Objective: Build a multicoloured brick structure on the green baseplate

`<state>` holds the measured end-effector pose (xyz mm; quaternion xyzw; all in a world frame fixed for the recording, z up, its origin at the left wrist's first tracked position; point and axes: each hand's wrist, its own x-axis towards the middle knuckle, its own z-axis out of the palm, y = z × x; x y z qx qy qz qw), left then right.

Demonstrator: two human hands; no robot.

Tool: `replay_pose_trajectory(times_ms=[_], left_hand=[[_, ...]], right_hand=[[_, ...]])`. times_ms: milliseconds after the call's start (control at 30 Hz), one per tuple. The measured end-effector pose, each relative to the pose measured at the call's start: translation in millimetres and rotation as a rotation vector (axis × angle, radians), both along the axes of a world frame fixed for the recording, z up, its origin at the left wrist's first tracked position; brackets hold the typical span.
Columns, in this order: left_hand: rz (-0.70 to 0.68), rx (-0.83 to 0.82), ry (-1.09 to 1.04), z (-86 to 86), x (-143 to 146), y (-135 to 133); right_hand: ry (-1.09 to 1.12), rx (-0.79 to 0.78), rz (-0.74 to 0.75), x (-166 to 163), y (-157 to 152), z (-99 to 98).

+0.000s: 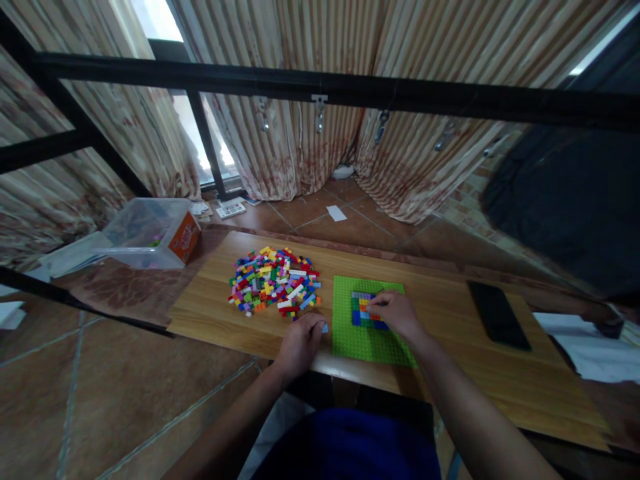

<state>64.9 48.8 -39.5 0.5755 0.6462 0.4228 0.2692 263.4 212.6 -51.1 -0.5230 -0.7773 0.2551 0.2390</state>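
A green studded baseplate lies on the wooden board, with a small multicoloured patch of toy building bricks on it, blue along its edges and yellow, red and orange inside. Over this patch my right hand pinches thumb and forefinger together; whatever sits between them is too small to make out. My left hand rests curled on the board, between the baseplate and a heap of loose bricks. A light blue brick shows at its fingertips; whether it is gripped or lying beside them is unclear.
A black phone lies on the right of the wooden board. Beyond the left end stands a clear plastic box with an orange label. A dark metal rail crosses above, before striped curtains. White papers lie at far right.
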Motion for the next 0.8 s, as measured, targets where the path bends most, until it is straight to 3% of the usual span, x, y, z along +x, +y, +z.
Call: replay_pose_trajectory(times_ms=[800], left_hand=[[-0.023, 0.014, 0.036, -1.8, 0.0, -0.1]], right_hand=[[-0.137, -0.007, 0.004, -3.1, -1.4, 6.8]])
